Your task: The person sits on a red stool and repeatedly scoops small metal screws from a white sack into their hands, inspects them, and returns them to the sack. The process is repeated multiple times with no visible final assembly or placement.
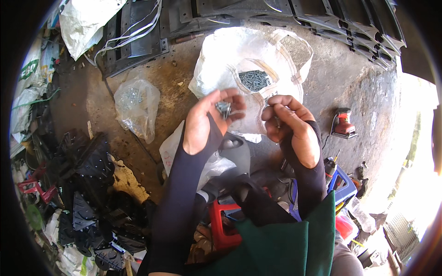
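In my cupped left hand lies a small bunch of silvery screws, its fingers curled round them and slightly blurred. My right hand is closed in a pinch, thumb against fingers; what it holds is too small and hidden to name. Both hands are raised at the near side of a large white woven sack with looped handles. Down in the sack's open mouth shows a pile of grey screws. Dark sleeves cover both my forearms.
A clear plastic bag with small metal pieces lies left on the stained floor. Black metal parts heap up at lower left, and metal frames line the far side. A red sander stands right; a red stool is below me.
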A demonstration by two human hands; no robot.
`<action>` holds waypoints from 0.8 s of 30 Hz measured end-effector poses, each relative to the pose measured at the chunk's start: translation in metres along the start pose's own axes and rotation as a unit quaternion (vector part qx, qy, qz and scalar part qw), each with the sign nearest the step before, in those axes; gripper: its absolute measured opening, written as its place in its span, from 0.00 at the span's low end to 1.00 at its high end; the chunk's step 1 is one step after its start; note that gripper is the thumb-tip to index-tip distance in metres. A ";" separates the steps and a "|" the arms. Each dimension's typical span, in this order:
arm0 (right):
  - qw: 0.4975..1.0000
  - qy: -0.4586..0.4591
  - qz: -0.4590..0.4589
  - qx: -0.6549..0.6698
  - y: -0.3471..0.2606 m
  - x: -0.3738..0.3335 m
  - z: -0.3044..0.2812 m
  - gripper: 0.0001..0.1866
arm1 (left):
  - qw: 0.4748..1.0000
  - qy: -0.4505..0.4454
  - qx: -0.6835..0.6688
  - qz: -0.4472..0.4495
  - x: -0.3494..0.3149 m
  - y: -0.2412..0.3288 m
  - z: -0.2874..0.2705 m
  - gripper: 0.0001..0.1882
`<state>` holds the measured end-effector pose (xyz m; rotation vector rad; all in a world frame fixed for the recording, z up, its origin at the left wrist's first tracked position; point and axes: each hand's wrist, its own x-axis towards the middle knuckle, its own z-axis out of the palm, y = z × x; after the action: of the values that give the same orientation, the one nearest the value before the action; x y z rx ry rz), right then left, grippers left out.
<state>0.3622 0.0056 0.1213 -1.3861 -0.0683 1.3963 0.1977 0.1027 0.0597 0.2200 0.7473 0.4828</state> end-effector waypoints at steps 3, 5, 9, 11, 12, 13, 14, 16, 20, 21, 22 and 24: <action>1.000 0.002 -0.025 0.017 -0.003 -0.002 -0.008 0.10 | 0.999 -0.022 -0.023 0.020 0.024 0.011 0.013 0.28; 0.999 0.005 -0.037 0.025 -0.003 -0.002 -0.012 0.10 | 0.999 0.001 -0.045 -0.011 0.044 0.012 0.024 0.29; 0.998 0.005 -0.033 0.057 0.000 0.003 -0.015 0.11 | 0.998 0.048 0.015 -0.025 0.073 0.001 0.039 0.45; 0.998 -0.001 -0.033 0.061 0.002 0.004 -0.015 0.11 | 0.998 0.006 0.051 -0.028 0.072 0.001 0.040 0.49; 0.997 -0.009 -0.039 0.066 0.002 0.005 -0.015 0.12 | 0.997 0.004 0.078 -0.025 0.066 0.003 0.040 0.47; 0.997 -0.013 -0.037 0.068 0.002 0.006 -0.015 0.13 | 0.994 0.002 0.105 -0.022 0.059 0.005 0.040 0.45; 0.996 -0.021 -0.042 0.076 0.002 0.006 -0.014 0.13 | 0.990 -0.018 0.142 -0.009 0.049 0.008 0.040 0.43; 0.995 -0.028 -0.031 0.086 0.002 0.007 -0.012 0.14 | 0.974 -0.051 0.218 0.015 0.023 0.012 0.039 0.37; 0.991 -0.040 -0.013 0.127 0.005 0.005 -0.005 0.16 | 0.940 0.007 0.342 -0.023 -0.014 -0.002 0.042 0.18; 0.992 -0.035 -0.009 0.125 0.006 0.004 -0.003 0.16 | 0.903 0.014 0.425 0.061 -0.014 -0.009 0.043 0.18; 0.992 -0.037 -0.004 0.124 0.007 0.003 -0.001 0.16 | 0.858 0.034 0.471 0.204 -0.015 -0.016 0.044 0.18; 0.993 -0.032 0.001 0.111 0.008 0.001 0.001 0.17 | 0.693 0.051 0.594 0.407 -0.015 -0.025 0.044 0.18</action>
<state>0.3574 0.0038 0.1157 -1.1571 0.0455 1.4054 0.2274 0.0724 0.0908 1.8359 0.9679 0.7865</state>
